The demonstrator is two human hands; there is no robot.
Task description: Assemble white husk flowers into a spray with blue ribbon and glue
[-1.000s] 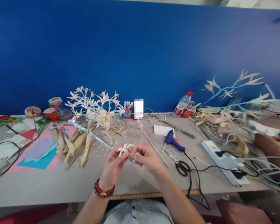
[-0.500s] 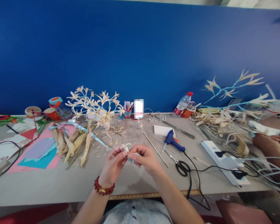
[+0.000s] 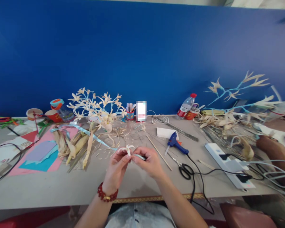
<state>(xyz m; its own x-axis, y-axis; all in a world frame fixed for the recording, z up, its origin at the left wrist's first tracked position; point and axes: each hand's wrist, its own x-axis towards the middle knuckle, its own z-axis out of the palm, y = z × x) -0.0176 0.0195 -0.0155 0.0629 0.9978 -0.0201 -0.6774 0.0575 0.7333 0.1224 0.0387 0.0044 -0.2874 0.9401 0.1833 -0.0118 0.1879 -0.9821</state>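
Note:
My left hand (image 3: 117, 167) pinches a small cream-coloured husk flower (image 3: 128, 149) between thumb and fingers, its petals pointing up. Close beside it, my right hand (image 3: 149, 162) is closed, with a pale blue strip (image 3: 139, 156) showing between thumb and forefinger at the flower's base. A longer light blue ribbon (image 3: 98, 140) runs from the husk pile on the left to my left fingers. Behind the hands stands a branching bunch of similar husk flowers (image 3: 106, 117). The fingers hide the flower's lower part.
A blue glue gun (image 3: 174, 143) and black-handled scissors (image 3: 186, 171) lie to the right, with a white power strip (image 3: 225, 166) and cables beyond. Dried husks (image 3: 78, 147) and coloured paper (image 3: 39, 155) cover the left. A co-worker's hand (image 3: 269, 148) is at the far right.
The blue strip at my right fingers now shows longer, pointing rightward. My left hand has shifted slightly right and turned, and the flower stands more upright.

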